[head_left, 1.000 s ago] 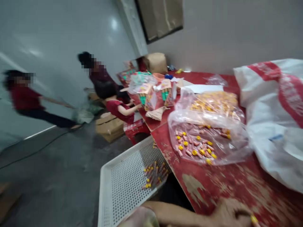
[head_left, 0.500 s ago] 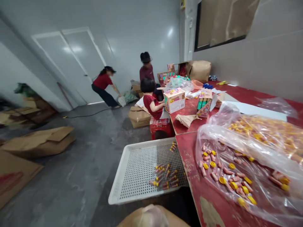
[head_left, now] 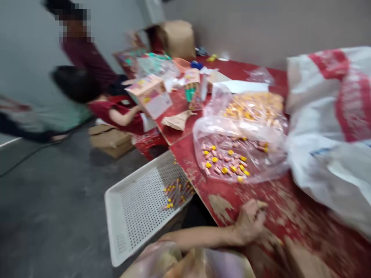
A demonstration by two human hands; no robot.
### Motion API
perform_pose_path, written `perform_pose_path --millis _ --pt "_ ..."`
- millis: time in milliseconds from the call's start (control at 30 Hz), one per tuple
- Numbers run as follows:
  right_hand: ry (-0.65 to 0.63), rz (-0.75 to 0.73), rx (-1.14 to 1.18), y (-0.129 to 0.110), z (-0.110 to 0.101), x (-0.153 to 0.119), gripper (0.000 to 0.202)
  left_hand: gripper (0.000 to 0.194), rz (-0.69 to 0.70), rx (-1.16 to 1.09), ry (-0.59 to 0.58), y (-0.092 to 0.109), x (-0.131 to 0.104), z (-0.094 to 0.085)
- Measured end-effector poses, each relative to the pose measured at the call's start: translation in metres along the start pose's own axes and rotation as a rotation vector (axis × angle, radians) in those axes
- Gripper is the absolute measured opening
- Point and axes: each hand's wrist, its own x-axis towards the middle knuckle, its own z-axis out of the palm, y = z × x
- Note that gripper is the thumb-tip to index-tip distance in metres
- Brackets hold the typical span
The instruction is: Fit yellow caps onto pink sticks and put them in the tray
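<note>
Left hand (head_left: 251,220) is seen at the red table (head_left: 292,200) with its fingers curled in; a pale tip pokes out, but whether that's a fingertip or something being gripped can't be told. Right hand (head_left: 274,245) is pretty badly blurred, just to the right of and nearer than the left one, so no grasp can be made out there either. A worn patch (head_left: 220,206) is left bare just left of the left hand. The small yellow-capped pieces (head_left: 233,168) are spread in a clear bag (head_left: 220,125), straight past the left hand and apart from it. Behind those, orange-yellow pieces (head_left: 255,108) are bagged up. More capped pieces (head_left: 176,191) are heaped in a white tray (head_left: 136,200), off to the left hand's left. A white sack (head_left: 313,116) with red print is parked beyond both hands, to the right.
</note>
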Motion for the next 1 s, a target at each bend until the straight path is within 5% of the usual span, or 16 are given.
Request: perform_pose_path --millis 67,167,367,567,800,1000 --pt "-0.075 0.157 -0.002 0.031 -0.020 -0.036 0.044 0.029 0.007 -0.077 -0.026 0.006 0.002 -0.005" --pt "-0.175 0.345 0.243 0.044 -0.038 -0.065 0.044 0.027 -0.056 -0.166 -0.048 0.003 0.006 -0.013" --pt "0.099 0.608 0.961 0.031 -0.027 -0.062 0.046 0.029 -0.121 -0.196 -0.166 -0.009 -0.001 -0.021" --pt "0.224 0.518 1.246 0.019 -0.006 -0.063 0.038 0.030 -0.090 -0.241 -0.373 0.005 -0.007 -0.013" --pt "0.232 0.424 1.269 0.013 -0.006 -0.061 0.030 0.037 -0.148 -0.310 -0.383 0.008 -0.012 -0.015" --pt "0.120 0.217 1.080 0.002 -0.015 -0.061 0.019 0.051 -0.323 -0.358 -0.305 0.016 0.012 -0.016"
